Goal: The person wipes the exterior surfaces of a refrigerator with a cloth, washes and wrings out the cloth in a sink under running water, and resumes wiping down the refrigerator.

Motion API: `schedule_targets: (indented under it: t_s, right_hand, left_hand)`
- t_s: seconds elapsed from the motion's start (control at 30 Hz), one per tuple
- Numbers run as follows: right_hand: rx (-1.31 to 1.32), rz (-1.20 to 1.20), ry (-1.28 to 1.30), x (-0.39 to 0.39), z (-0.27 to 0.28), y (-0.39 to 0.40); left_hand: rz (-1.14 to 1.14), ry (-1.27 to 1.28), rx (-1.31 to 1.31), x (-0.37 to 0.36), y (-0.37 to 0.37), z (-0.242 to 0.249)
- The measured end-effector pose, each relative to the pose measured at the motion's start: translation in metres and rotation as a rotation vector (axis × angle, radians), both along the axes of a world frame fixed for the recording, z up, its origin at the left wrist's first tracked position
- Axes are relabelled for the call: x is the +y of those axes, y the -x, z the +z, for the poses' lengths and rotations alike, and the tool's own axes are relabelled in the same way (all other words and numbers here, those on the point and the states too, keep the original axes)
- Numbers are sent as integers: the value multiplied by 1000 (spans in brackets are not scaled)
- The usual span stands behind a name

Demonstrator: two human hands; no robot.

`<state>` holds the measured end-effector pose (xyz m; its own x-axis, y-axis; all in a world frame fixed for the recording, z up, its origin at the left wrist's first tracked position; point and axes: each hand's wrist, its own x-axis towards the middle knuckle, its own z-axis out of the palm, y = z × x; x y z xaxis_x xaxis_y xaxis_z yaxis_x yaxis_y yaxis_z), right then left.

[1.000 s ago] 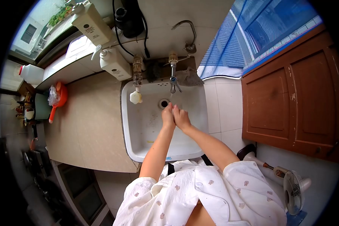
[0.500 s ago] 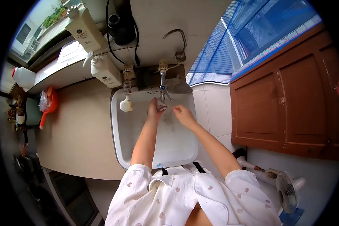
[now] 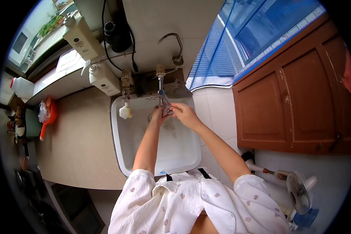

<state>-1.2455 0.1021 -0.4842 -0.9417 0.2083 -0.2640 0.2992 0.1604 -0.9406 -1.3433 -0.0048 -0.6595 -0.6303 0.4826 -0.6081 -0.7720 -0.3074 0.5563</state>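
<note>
Over the white sink (image 3: 118, 144), my left hand (image 3: 157, 114) is closed around a small greyish, crumpled-looking piece (image 3: 167, 111), too small to name. My right hand (image 3: 184, 114) reaches in from the right, fingers pinched together at the same piece, close beside the left fingers. Both hands are just below the metal tap (image 3: 161, 93), whose lever points down to the right. What exactly the right fingertips grip is hard to make out. To the left hangs a second tap with a white knob (image 3: 125, 112).
Pump bottles (image 3: 104, 79) stand behind the beige counter (image 3: 78, 136). An orange scoop (image 3: 49, 116) with a plastic bag lies at the counter's far left. A thin curved spout (image 3: 174, 39) rises behind the sink. Brown cabinet doors (image 3: 292, 93) and a fan (image 3: 300, 192) are at right.
My right hand has moved left and now meets the left hand at the greyish piece; before, a gap parted them. The view has shifted slightly.
</note>
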Motion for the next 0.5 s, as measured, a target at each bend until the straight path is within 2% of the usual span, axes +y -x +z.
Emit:
schedule_targets:
  t_s: [0.07,0.13,0.17,0.23,0.27,0.33,0.37,0.4,0.43,0.47,0.5]
  right_hand:
    - [-21,-3,23,-5,-3,2]
    - [80,42,-138,-8,-3,6]
    - [84,55,-136,-14,-1,8]
    - [54,176,-152,-27,5,10]
    - [60,183,-150,-28,3,10]
    - [-2,77,171,-23,-14,8]
    - [5,87,173,-22,-28,4]
    - [-54,98,2,-21,-48,-1]
    - [-111,108,-168,-21,-59,-5]
    - [-102,117,-161,-21,-62,-8]
    - [-153,239,-144,-21,-64,-10]
  left_hand:
    - [-6,54,58,-11,-5,11]
    - [-7,174,121,-23,-14,37]
    - [7,178,122,-30,-15,34]
    - [-114,488,330,-42,-20,27]
    - [-106,492,333,-47,-25,26]
    - [-96,692,642,-52,-39,26]
    - [-89,691,641,-51,-50,52]
    - [-77,698,645,-51,-58,58]
    - [-74,552,706,-51,-66,63]
    - [-74,407,765,-55,-71,69]
    - [-69,420,772,-60,-73,76]
